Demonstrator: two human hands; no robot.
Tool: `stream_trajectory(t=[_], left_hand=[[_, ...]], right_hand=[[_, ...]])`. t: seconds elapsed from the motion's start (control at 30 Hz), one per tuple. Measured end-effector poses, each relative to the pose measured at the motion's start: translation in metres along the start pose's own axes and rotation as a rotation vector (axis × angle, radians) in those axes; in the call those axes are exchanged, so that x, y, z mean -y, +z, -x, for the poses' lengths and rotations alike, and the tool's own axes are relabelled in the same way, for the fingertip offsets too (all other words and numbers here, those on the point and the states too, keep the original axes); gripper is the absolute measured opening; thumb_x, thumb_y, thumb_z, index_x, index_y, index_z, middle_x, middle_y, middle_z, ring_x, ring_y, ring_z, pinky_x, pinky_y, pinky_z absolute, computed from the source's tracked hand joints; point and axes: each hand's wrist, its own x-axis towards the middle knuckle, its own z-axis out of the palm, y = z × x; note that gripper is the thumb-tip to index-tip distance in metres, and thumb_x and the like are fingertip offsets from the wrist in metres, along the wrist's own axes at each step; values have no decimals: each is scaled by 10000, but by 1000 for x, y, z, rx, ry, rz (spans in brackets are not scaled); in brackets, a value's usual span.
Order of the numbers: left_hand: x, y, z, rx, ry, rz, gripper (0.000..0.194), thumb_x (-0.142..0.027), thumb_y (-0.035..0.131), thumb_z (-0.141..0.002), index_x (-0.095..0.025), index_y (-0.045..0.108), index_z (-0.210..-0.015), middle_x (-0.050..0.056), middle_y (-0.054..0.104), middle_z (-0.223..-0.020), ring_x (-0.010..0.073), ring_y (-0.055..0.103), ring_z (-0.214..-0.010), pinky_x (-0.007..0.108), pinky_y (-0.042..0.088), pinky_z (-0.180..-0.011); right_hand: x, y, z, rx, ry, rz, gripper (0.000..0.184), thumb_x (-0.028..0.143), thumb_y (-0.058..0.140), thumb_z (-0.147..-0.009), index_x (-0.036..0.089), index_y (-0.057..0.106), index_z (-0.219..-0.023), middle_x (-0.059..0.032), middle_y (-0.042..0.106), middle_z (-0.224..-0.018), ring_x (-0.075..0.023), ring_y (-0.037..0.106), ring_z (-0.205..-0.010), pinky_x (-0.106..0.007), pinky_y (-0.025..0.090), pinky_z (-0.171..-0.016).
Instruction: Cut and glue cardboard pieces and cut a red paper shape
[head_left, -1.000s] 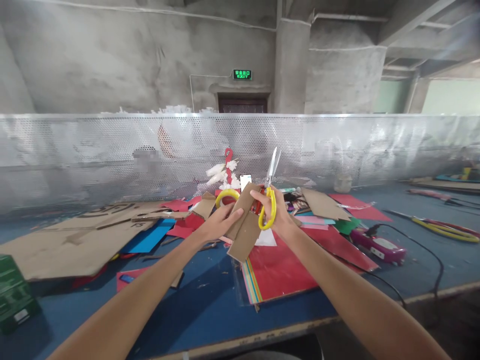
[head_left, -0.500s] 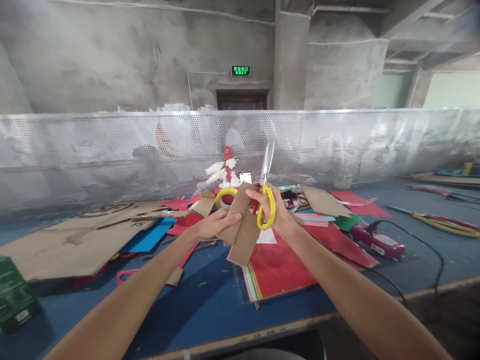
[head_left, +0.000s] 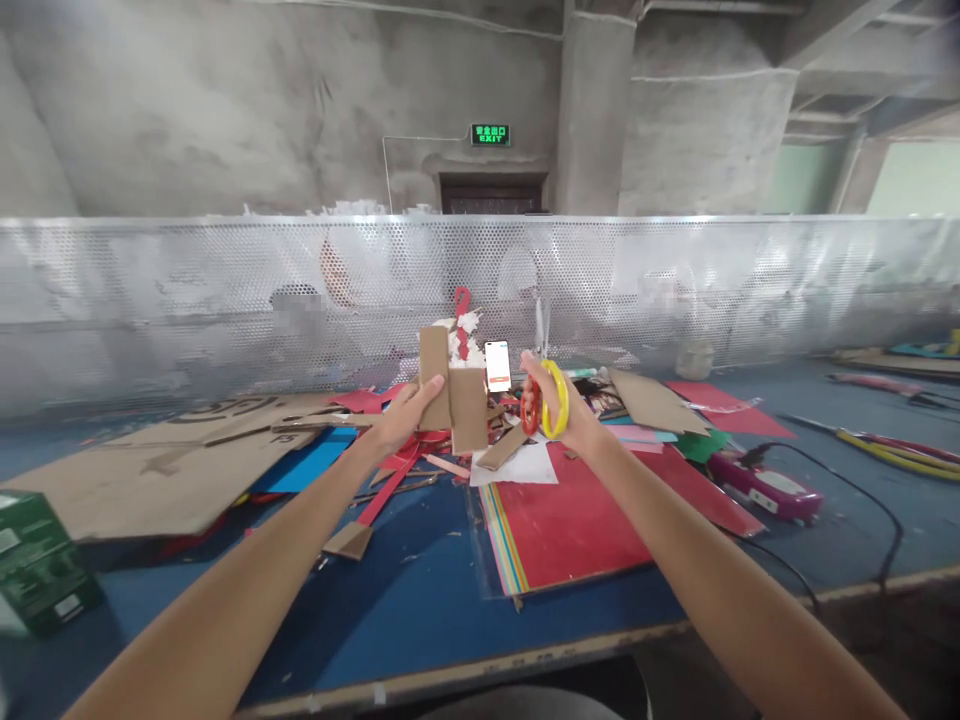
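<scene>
My left hand point(head_left: 409, 412) is closed on cut cardboard pieces, a tall strip point(head_left: 433, 362) and a wider piece point(head_left: 469, 412) beside it, held upright above the table. I cannot tell whether the two are joined. On the right, my right hand point(head_left: 574, 412) grips scissors point(head_left: 555, 400) with yellow and red handles, their blades pointing up, apart from the cardboard. Between the hands a phone point(head_left: 497, 366) with a lit screen stands behind. White flowers point(head_left: 468, 325) with a red strip show partly behind the cardboard. Below lies a short cardboard strip point(head_left: 504, 448) on white paper point(head_left: 534, 464).
A stack of coloured paper point(head_left: 577, 530) lies in front of my right hand. Large cardboard point(head_left: 150, 480) and a green box point(head_left: 45, 565) are on the left. Rightward are a purple corded device point(head_left: 765, 488) and another pair of scissors point(head_left: 892, 450). A perforated metal panel point(head_left: 375, 300) stands behind.
My right hand has come off the cardboard and moved right with the scissors. My left hand has shifted left, turning the cardboard upright. The phone and the flowers' surroundings are less covered.
</scene>
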Motion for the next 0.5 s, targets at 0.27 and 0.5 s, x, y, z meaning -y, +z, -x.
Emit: stream_trajectory(t=[0.27,0.5], left_hand=[[9,-16,-19,-530,196,124,564,-677,700,-798,-134,740,-947,115,746,-900,222,699,-752,300,565,-622],[6,-19,-21,-653,180,260,533,-671,692,-803,-166,702,-975,101,731,-960,213,706,-827,302,588,-676]], right_hand=[[10,5,31,598,251,356,570,744,720,-759,191,666,-885,11,572,-575,-128,501,-427,-251,401,-368],[-6,4,34,556,120,469,500,667,819,-701,201,695,-830,18,607,-572,-124,537,-404,-238,417,-362]])
